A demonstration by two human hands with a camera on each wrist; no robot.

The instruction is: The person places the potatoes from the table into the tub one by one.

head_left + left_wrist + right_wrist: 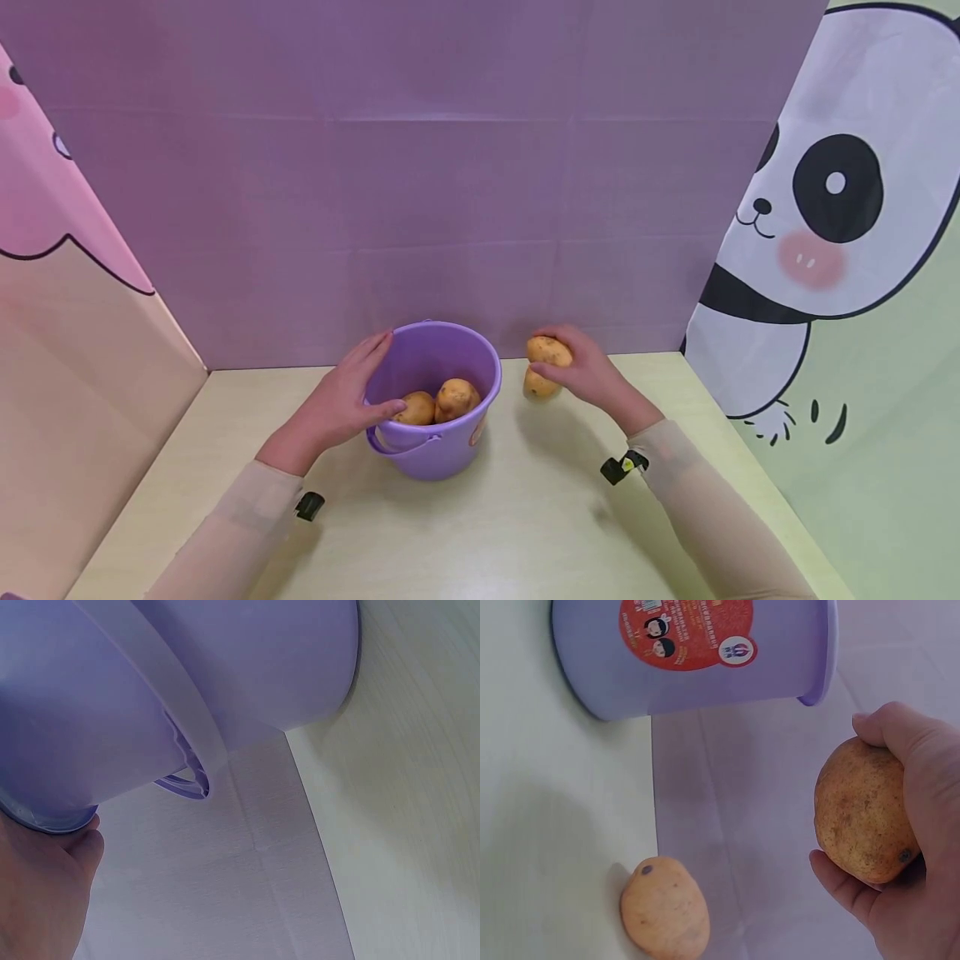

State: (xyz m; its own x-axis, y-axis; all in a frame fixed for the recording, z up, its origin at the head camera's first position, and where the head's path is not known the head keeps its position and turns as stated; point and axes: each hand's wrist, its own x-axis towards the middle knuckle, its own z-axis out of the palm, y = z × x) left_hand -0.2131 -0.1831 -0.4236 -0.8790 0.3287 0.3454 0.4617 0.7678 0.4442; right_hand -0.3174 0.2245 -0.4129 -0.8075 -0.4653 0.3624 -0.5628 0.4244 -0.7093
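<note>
1. Purple backdrop (pixel 450 192) stands behind a pale table (pixel 525 517).
2. Left hand (pixel 341 400) rests on the bucket (pixel 438 450) rim, fingers straight, thumb over the edge.
3. Two potatoes (pixel 438 404) lie inside the bucket.
4. Right hand (pixel 588 371), right of the bucket, curls its grip round a lifted potato (pixel 549 352).
5. Another potato (pixel 538 385) lies on the table below it.

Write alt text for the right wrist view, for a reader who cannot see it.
The right hand grips a potato in the air, fingers and thumb curled round it. A second potato lies on the pale table below, apart from the hand. Beyond stands a purple bucket bearing a red round sticker, against a purple backdrop.
</note>
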